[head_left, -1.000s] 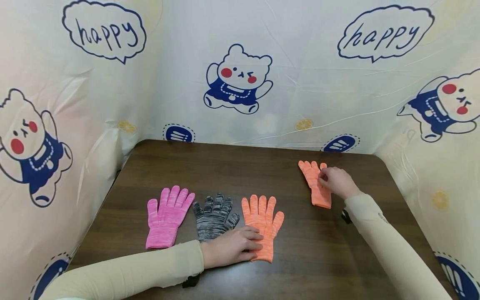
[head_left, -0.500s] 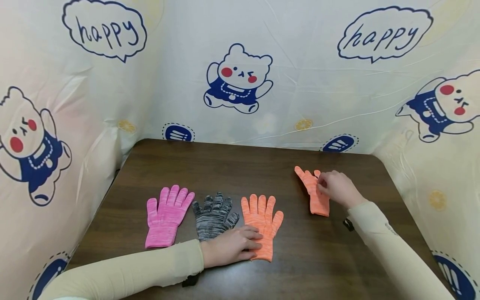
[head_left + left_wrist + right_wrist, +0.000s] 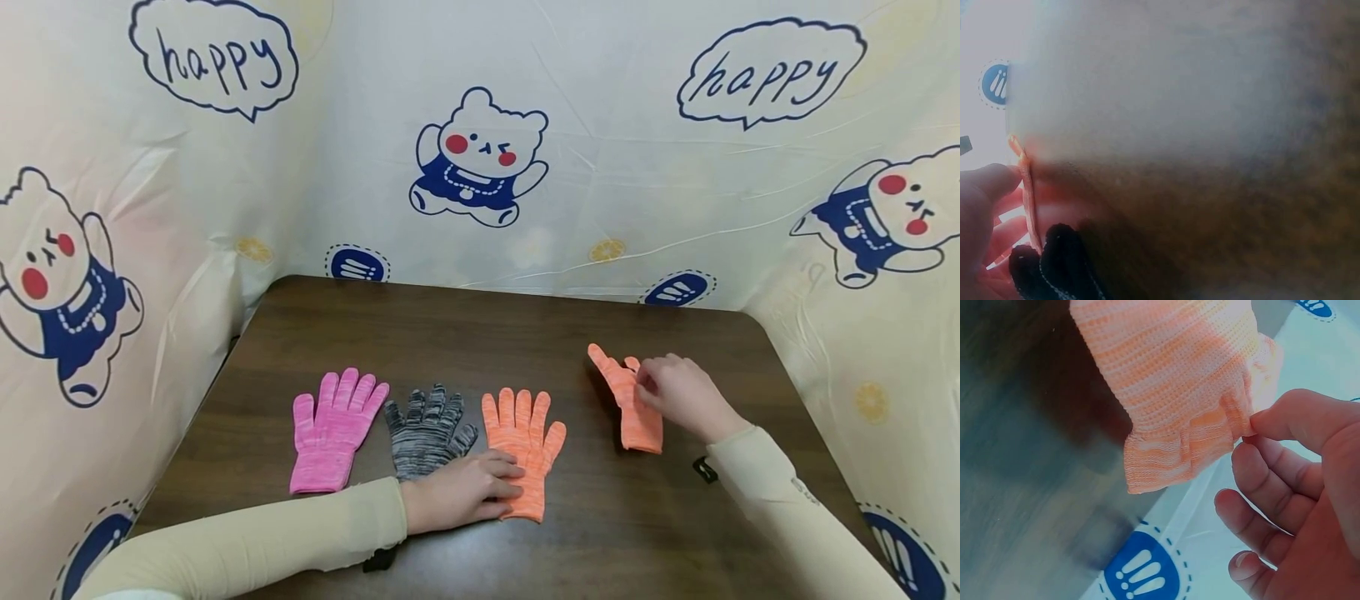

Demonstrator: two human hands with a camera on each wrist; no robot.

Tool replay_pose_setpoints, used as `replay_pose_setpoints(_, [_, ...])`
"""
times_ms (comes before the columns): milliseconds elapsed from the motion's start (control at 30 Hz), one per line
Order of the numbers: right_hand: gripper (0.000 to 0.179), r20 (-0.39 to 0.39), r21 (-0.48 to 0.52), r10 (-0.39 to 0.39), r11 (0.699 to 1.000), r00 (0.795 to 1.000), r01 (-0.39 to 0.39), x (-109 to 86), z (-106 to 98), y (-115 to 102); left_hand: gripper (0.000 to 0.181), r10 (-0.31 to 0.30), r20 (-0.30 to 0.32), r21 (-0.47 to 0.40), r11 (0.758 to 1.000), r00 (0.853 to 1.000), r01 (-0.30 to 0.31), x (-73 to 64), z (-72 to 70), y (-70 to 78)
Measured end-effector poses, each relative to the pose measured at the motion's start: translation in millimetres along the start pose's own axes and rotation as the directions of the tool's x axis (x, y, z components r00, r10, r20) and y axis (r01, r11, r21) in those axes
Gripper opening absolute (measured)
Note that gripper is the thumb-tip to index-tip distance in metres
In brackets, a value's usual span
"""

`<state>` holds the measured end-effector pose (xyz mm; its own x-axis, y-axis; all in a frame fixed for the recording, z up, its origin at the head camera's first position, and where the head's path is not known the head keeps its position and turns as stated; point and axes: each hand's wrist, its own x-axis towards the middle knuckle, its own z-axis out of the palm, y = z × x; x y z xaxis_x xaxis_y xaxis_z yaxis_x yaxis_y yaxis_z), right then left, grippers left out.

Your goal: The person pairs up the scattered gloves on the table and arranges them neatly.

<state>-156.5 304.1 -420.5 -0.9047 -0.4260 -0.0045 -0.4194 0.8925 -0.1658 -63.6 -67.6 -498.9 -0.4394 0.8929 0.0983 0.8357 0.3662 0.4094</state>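
Observation:
In the head view my right hand (image 3: 688, 398) pinches one side of an orange knit glove (image 3: 636, 412), held a little above the table on the right. The right wrist view shows thumb and forefinger on the edge of this glove (image 3: 1179, 381), whose fingers fold over in the head view. Near the table's centre, my left hand (image 3: 461, 493) rests its fingers on the lower part of a second orange glove (image 3: 528, 450), which lies flat. That forearm and hand pass in front of the cuff of a grey-and-black glove (image 3: 427, 442).
A pink glove (image 3: 333, 433) lies flat left of the grey one. All are on a brown wooden table (image 3: 450, 333) with rounded back corners. A pale printed curtain (image 3: 600, 167) surrounds its back and sides.
My right hand has drawn its orange glove toward the front of the table, and the glove's fingers have bent over. The left hand and the other gloves keep their places.

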Motion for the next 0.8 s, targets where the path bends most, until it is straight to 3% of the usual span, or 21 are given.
replay_pose_setpoints(333, [0.014,0.0,0.009,-0.055,0.998,0.998,0.055,-17.9,4,-23,0.028,0.006,-0.011,0.001,1.0,1.0,-0.006,-0.2,-0.5,0.8])
replay_pose_setpoints(667, [0.019,0.005,0.027,-0.117,0.993,0.993,0.117,-31.2,27,-38,0.028,0.002,0.001,-0.005,1.0,1.0,-0.002,0.3,-2.1,1.3])
replay_pose_setpoints(800, [0.02,0.026,0.056,-0.109,0.993,0.994,0.107,-34.7,36,-41,0.028,0.007,0.002,-0.014,1.0,1.0,-0.007,0.4,-2.8,1.8])
